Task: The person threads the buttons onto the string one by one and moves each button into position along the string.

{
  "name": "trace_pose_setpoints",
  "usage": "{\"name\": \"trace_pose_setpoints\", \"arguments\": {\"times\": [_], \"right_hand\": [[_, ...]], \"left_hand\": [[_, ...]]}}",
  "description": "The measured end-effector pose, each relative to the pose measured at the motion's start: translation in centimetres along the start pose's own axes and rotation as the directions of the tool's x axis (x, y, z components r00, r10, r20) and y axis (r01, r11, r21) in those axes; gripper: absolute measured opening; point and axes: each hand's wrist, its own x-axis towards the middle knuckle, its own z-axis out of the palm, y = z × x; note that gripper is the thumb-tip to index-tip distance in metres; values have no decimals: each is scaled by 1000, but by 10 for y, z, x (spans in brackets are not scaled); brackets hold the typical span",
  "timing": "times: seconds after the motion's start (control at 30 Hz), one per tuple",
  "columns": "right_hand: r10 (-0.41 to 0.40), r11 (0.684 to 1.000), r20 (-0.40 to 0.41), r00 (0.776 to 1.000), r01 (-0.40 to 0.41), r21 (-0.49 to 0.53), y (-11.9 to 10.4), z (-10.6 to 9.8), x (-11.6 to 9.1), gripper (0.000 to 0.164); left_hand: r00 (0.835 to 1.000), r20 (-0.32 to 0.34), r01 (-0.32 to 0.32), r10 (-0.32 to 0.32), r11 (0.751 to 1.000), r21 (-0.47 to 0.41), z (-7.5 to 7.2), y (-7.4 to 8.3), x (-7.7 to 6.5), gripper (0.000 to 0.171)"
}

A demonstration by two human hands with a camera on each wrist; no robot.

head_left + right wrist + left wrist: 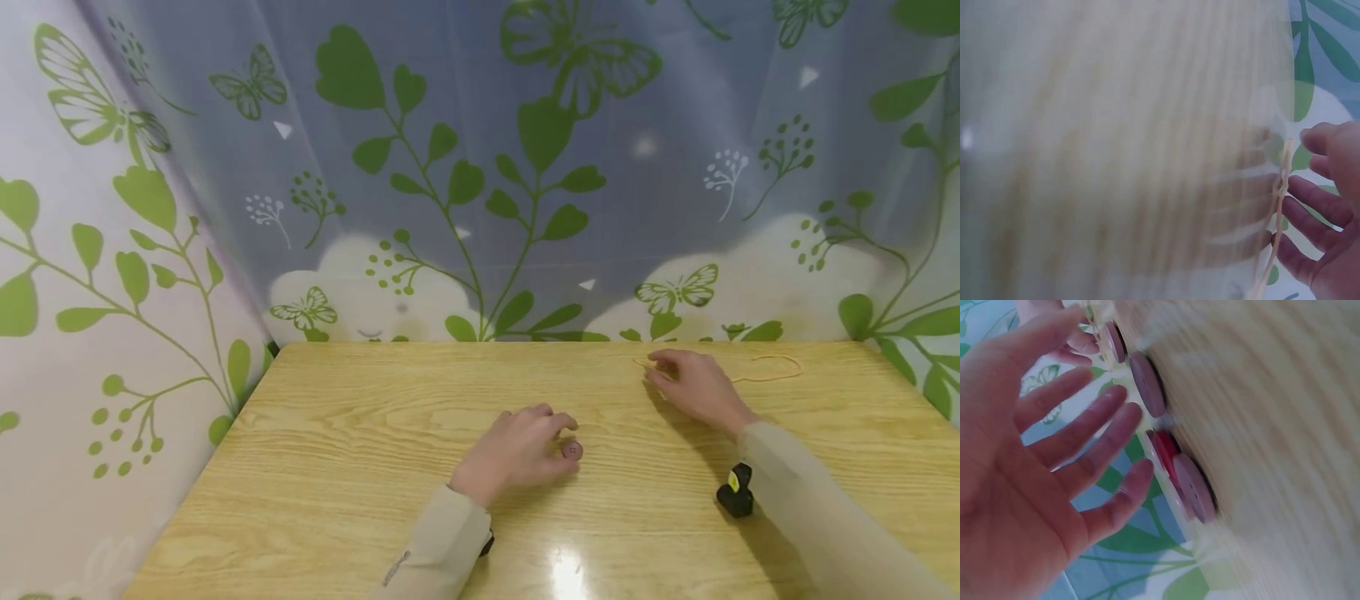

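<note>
My left hand (517, 454) hovers palm-down over several round buttons, fingers spread and loosely bent. One mauve button (572, 451) shows by its thumb and fingertips in the head view; the hand hides the others. In the left wrist view, mauve buttons (1147, 384) lie along the tabletop, and a red button (1165, 450) is partly behind another mauve button (1195, 487). Farther back on the right, my right hand (693, 385) is at a thin orange-yellow cord (780, 375). Its fingertips meet the cord (1279, 219) in the right wrist view, fingers relaxed, without a visible grip.
The wood-grain table (360, 433) ends at a patterned curtain (465, 167) at the back, with another curtain panel (97, 292) along the left side. A black wrist device (737, 492) sits at the right sleeve. Light glares off the front of the table.
</note>
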Motion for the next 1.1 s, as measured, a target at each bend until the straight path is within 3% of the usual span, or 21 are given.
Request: {"name": "trace_pose_setpoints", "arguments": {"times": [0.17,0.33,0.57,1.1], "right_hand": [[5,999,35,999,-4,-47,-1,2,8,42],[-2,995,28,1000,5,-102,-4,3,12,33],[16,995,-3,1000,-17,-100,-3,6,13,24],[-2,989,11,1000,4,-148,-14,7,11,13]], "left_hand": [[1000,27,6,-8,999,41,3,0,3,36],[999,42,19,-21,998,67,3,3,7,30],[997,63,42,-48,996,84,2,6,11,14],[996,41,69,-75,988,135,2,12,14,13]]}}
